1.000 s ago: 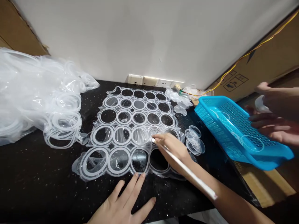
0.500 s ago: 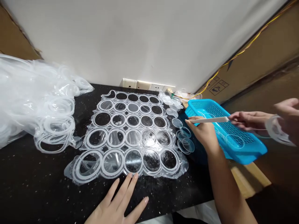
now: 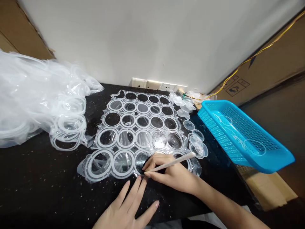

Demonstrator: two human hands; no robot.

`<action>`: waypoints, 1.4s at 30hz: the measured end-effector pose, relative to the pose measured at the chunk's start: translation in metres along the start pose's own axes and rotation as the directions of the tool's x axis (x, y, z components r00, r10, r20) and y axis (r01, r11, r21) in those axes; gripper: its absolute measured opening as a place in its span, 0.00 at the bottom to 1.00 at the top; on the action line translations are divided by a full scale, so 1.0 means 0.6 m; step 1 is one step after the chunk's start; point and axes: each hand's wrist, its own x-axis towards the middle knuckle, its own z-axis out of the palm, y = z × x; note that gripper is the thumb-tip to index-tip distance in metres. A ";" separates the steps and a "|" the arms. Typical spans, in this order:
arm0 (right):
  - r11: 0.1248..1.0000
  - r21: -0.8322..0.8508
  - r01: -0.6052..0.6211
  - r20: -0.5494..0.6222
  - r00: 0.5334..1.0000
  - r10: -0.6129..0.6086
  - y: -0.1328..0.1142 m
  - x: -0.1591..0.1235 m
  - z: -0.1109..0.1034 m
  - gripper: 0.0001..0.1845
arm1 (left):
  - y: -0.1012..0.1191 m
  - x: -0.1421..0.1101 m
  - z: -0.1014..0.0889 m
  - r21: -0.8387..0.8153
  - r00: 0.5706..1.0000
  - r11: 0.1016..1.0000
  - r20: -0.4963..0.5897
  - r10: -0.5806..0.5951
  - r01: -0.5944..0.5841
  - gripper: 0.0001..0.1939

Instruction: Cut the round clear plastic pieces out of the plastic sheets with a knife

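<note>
Film offcuts (image 3: pixel 69 122) heaped toward the countertop's (image 3: pixel 43 184) back-left corner could slump onto the ring sheet (image 3: pixel 143 129) lying mid-countertop. The left hand (image 3: pixel 126 208), spread flat with fingertips (image 3: pixel 138 180) at the sheet's front edge, may get poked if the white stick (image 3: pixel 178 161), its tip just beside, slips; the right hand (image 3: pixel 175 176) pinches that stick like a pen. A swung forearm (image 3: pixel 214 197) could scatter loose discs (image 3: pixel 197 136) near the right edge.

My right hand (image 3: pixel 173 175), at the grip itself, is bare, and the forearm (image 3: pixel 218 202) running back from it is bare along all I see. My left hand (image 3: pixel 122 211), left of the grip and nearer me, is bare too, with slender fingers (image 3: pixel 135 195) and rounded nails (image 3: pixel 157 203).
</note>
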 end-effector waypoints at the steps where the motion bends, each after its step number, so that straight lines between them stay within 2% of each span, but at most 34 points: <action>1: 1.000 0.009 -0.006 0.007 1.000 0.006 0.001 0.000 -0.001 0.06 | 0.000 0.000 0.000 0.001 1.000 1.000 0.000 -0.003 0.003 0.32; 10: 0.994 -0.107 0.021 0.025 1.000 -0.018 -0.001 -0.006 -0.005 0.06 | -0.001 0.001 0.000 -0.002 1.000 1.000 -0.019 -0.003 0.003 0.31; 14: 0.964 -0.232 0.127 0.060 0.991 -0.116 -0.002 -0.011 0.001 0.05 | 0.000 0.002 -0.001 -0.010 1.000 1.000 -0.020 -0.012 0.012 0.32; 16: 0.918 -0.329 0.221 0.089 0.975 -0.203 -0.001 -0.016 0.006 0.05 | 0.003 0.002 0.001 -0.009 0.999 1.000 -0.017 -0.029 0.029 0.31; 20: 0.762 -0.529 0.373 0.103 0.920 -0.378 0.007 -0.025 0.021 0.07 | 0.008 0.002 0.006 -0.020 0.996 0.997 -0.047 -0.070 0.069 0.28; 23: 0.679 -0.616 0.398 0.084 0.891 -0.446 0.010 -0.029 0.030 0.09 | 0.009 0.003 0.009 -0.030 0.994 0.996 -0.069 -0.082 0.080 0.29; 27: 0.641 -0.650 0.408 0.077 0.875 -0.479 0.008 -0.029 0.035 0.13 | 0.007 0.007 0.008 -0.025 0.995 0.997 -0.055 -0.079 0.077 0.26; 33: 0.662 -0.635 0.398 0.054 0.877 -0.477 0.011 -0.029 0.036 0.12 | 0.007 0.006 0.007 -0.017 0.996 0.997 -0.041 -0.076 0.075 0.27; 35: 0.693 -0.600 0.399 0.044 0.882 -0.470 0.016 -0.027 0.036 0.10 | 0.008 0.003 0.009 -0.021 0.996 0.997 -0.039 -0.081 0.080 0.29; 38: 0.814 -0.443 0.375 0.017 0.912 -0.410 0.022 -0.024 0.032 0.05 | 0.008 0.001 0.011 -0.022 0.996 0.996 -0.036 -0.083 0.082 0.33; 42: 0.951 -0.192 0.243 -0.072 0.963 -0.260 0.018 -0.021 0.013 0.04 | 0.005 0.004 0.008 -0.024 0.996 0.997 -0.054 -0.076 0.074 0.36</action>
